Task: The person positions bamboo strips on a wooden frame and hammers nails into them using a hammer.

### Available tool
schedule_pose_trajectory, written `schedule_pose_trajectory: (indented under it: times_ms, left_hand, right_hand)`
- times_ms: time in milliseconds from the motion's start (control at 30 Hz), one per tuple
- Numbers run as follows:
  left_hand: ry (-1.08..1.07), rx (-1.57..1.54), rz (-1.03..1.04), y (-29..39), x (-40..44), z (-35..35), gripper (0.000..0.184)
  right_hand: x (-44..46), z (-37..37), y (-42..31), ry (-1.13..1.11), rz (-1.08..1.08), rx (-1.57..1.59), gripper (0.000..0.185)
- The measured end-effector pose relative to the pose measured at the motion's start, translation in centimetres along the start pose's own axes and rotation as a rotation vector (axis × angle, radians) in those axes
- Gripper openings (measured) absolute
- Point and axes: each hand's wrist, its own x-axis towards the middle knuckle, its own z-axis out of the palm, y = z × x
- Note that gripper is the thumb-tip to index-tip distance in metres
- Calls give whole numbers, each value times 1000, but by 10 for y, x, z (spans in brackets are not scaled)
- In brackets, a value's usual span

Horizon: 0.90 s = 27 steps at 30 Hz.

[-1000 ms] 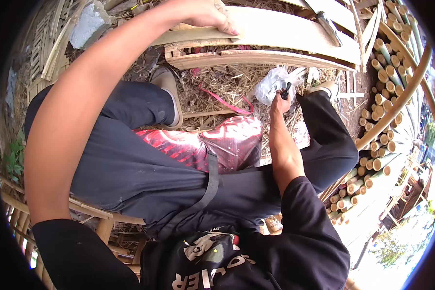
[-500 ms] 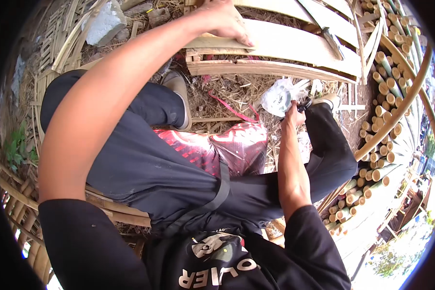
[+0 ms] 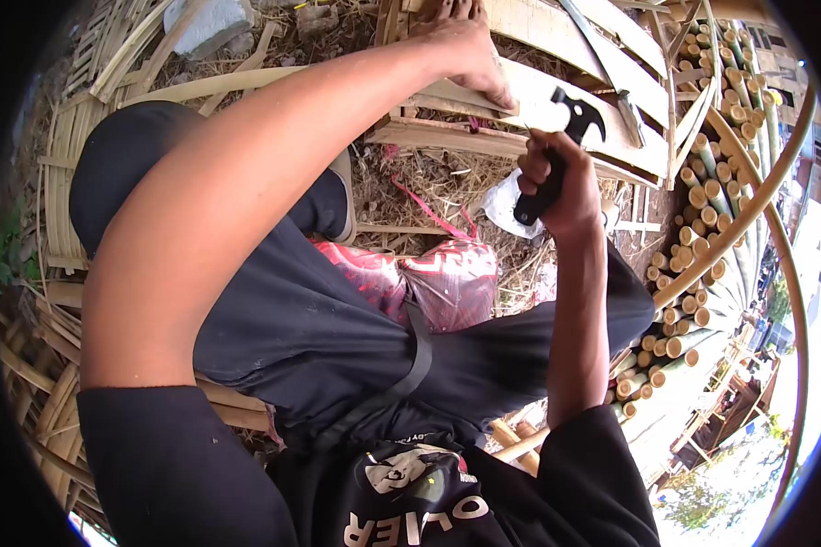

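Note:
My left hand (image 3: 470, 53) lies on the slatted wooden frame, fingers spread over a slat and thumb at the end of a thin wooden strip (image 3: 219, 84) that runs leftward under the arm. Raised just below the frame, my right hand (image 3: 566, 178) is wrapped round the black handle of a claw hammer (image 3: 586, 117), its head pointing up. A long-bladed tool (image 3: 628, 118) rests on the pale slats (image 3: 543, 91). The clear plastic bag (image 3: 513, 208) sits on the straw below, partly behind my right hand.
Cut bamboo poles (image 3: 693, 237) are stacked at the right, crossed by long bent poles. A grey block (image 3: 208, 27) is at the upper left. A red printed sack (image 3: 452, 283) lies between my legs. Pink ribbon (image 3: 429, 205) trails over the straw.
My right hand has lifted the hammer from beside the plastic bag up to the frame's edge. My left hand stays on the frame, its fingers now more visibly spread. The view has shifted slightly.

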Motion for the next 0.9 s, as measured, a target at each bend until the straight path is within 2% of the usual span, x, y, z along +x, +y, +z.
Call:
schedule_pose_trajectory:
  times_ms: [33,100,133,167,233,267,333,367,433,467,700,800,900]
  left_hand:
    - [-5,-9,-3,-7,5,2,132]
    - [-492,-468,66,-23,10,-19,87]
    - [-392,-488,99,-22,5,-20,67]
    - [-393,-483,97,-21,5,-25,67]
    - [-407,-303,90,-21,5,-35,95]
    - [-419,-298,91,-19,-1,-33,95]
    - [52,-60,153,-14,-12,-28,130]
    - [43,-62,161,-16,-8,-25,130]
    - [-227,-100,139,-24,7,-18,151]
    - [-182,-12,130,-20,7,-17,150]
    - [-157,76,129,-16,6,-21,150]
    - [-67,2,195,-20,-2,-19,151]
    - [-127,1,185,-23,1,-20,151]
  right_hand:
    - [8,1,-3,-44,23,7,15]
    - [27,-5,-4,-78,25,12,14]
    - [32,-7,-4,-80,27,47,13]
    - [35,-6,-4,-84,27,87,13]
    - [40,-5,-3,-97,23,146,15]
    - [39,-3,-3,-102,16,200,19]
    - [40,1,-3,-53,1,150,18]
    - [38,5,-3,-19,-11,119,18]
    - [38,6,-3,-4,-13,135,17]
    - [39,4,-3,-19,-2,160,17]
    - [39,2,-2,-44,10,208,14]
    - [41,-1,-2,-138,45,245,14]
    - [44,0,-2,-73,22,165,13]
